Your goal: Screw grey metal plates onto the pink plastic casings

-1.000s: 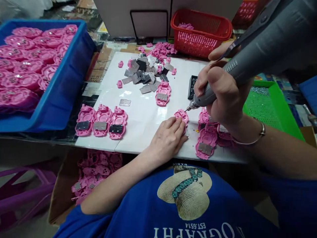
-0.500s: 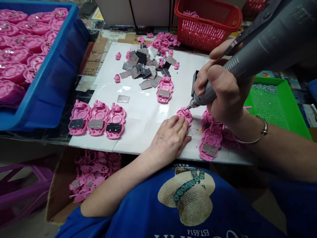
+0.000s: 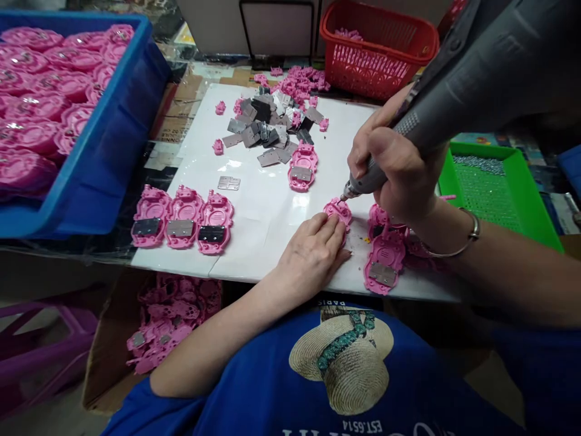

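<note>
My left hand lies over a pink plastic casing on the white board, its fingers together and holding the piece down. Only the casing's upper end shows; the rest is under the fingers. In my right hand is a grey electric screwdriver, slanted down to the left. Its bit meets the casing's upper end, though the screw is too small to make out. Just right of the left hand, a pink casing with a metal plate rests beside others partly hidden by my right arm.
Three plated casings stand in a row at left, near a loose metal plate. Behind are piled plates and small pink parts. Around the board are a blue bin, a red basket and a green screw tray.
The screwdriver and my right hand have shifted slightly left, with the bit still at the casing's upper end. My left hand stays on the casing. The view has moved a little.
</note>
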